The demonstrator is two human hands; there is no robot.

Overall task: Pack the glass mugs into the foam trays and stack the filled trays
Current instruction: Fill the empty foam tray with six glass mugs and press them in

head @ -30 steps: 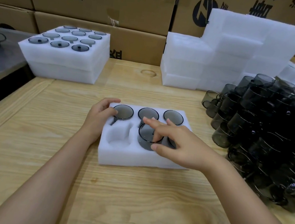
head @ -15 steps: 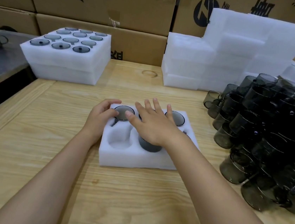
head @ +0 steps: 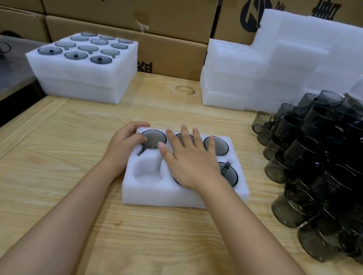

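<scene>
Five mugs (head: 217,145) in near tray (head: 182,197), twelve atop far stack (head: 78,80).

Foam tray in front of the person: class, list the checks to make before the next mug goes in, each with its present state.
1. Front-left slot of the tray free: ok.
2. Front-middle mug seated: cannot tell, right hand covers it.
3. Left hand holds tray: ok.
4. Right hand free to fetch: not ok.
5. Mug pile has stock: ok.
</scene>
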